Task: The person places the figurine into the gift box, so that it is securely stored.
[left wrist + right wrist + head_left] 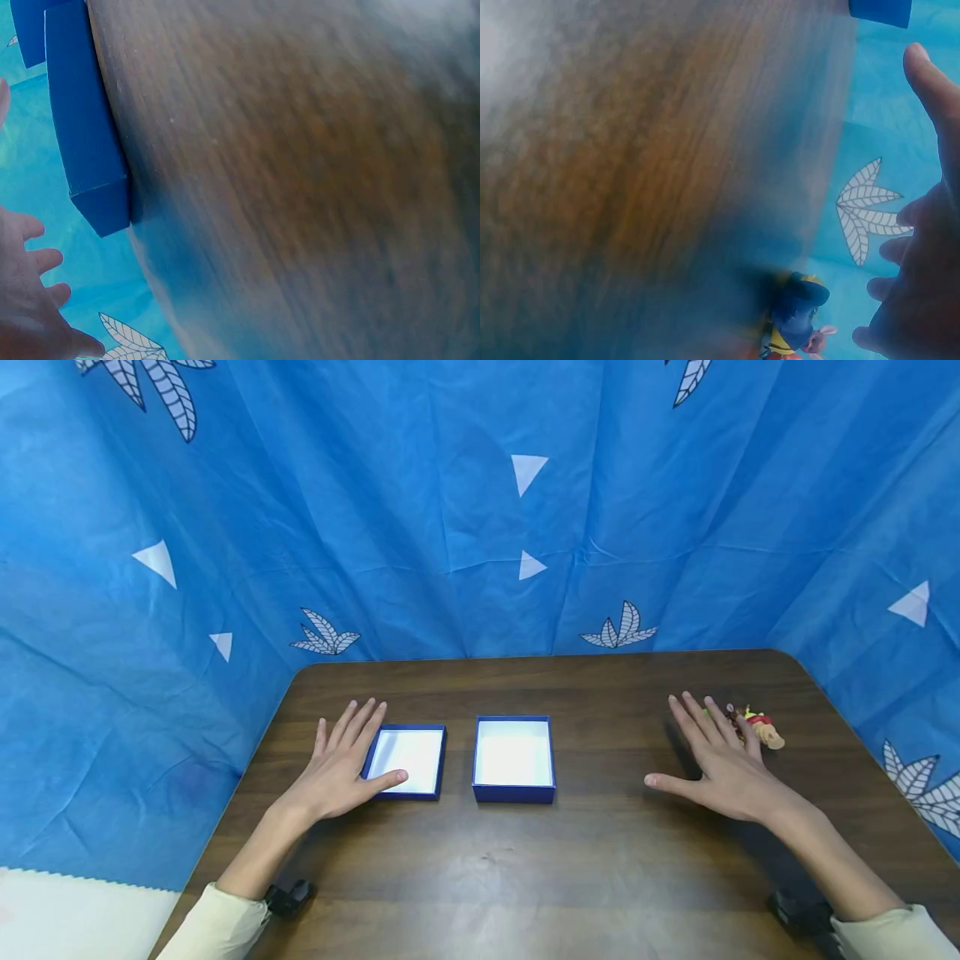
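Observation:
My left hand, fingers straight and spread, overlaps the left side of a shallow blue box lid with a white inside. Just right of the lid stands a deeper blue box, its white inside facing up. On the right, my right hand is held palm down with fingers apart, holding nothing. Small colourful toy figures lie right by its fingers, which partly hide them. In the right wrist view, one toy figure shows blue and yellow, beside a small pink-eared one.
Both hands are over a dark brown wooden table with rounded far corners. A blue curtain with white triangles and leaf prints hangs behind it and at both sides. Dark wrist devices sit below the cream sleeves.

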